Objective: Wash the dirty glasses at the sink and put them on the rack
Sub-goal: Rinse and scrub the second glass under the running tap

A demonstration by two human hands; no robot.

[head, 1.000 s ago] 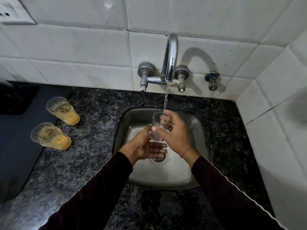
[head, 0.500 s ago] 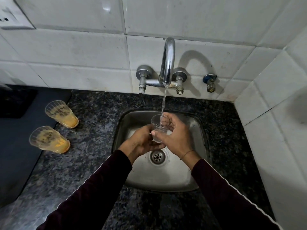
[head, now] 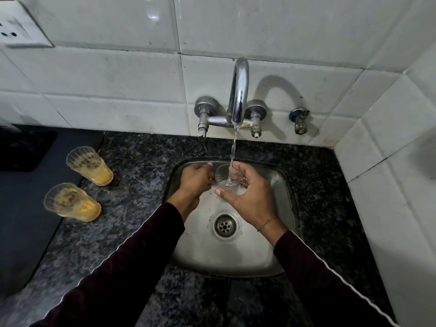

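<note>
While water runs from the tap (head: 238, 95), the counter (head: 132, 175) bears the steel sink (head: 236, 260). Over the sink, both hands hold a clear glass (head: 225, 178) upright under the stream. The left hand (head: 197, 179) curls its fingers against the glass's left side; the right hand (head: 250, 197) cups it, thumb across the base. Two dirty glasses (head: 89, 166) stand left.

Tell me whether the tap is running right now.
Running. A thin stream of water falls from the faucet spout into the clear glass held over the sink.
</note>
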